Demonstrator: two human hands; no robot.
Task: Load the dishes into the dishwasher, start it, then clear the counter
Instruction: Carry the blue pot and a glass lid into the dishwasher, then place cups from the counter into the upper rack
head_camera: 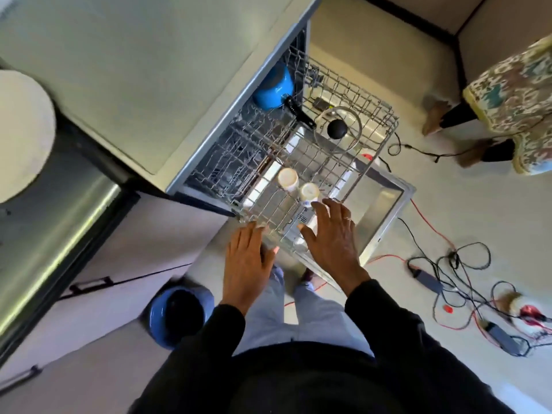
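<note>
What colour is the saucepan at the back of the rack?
Bright blue saucepan, with a black handle; the head view shows it.

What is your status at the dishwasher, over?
Left hand, right hand open at rack front edge. Two cups, lid, blue pot loaded. Loose cables to the right.

Blue pot [273, 88] half hidden under counter [149, 70], patterned cloth [519, 106] cut off right

Under you, a pale floor [493, 198] carries tangled cables [466, 282] at lower right; a dark skirting board [418, 21] lines the upper-right wall [513, 22].
</note>
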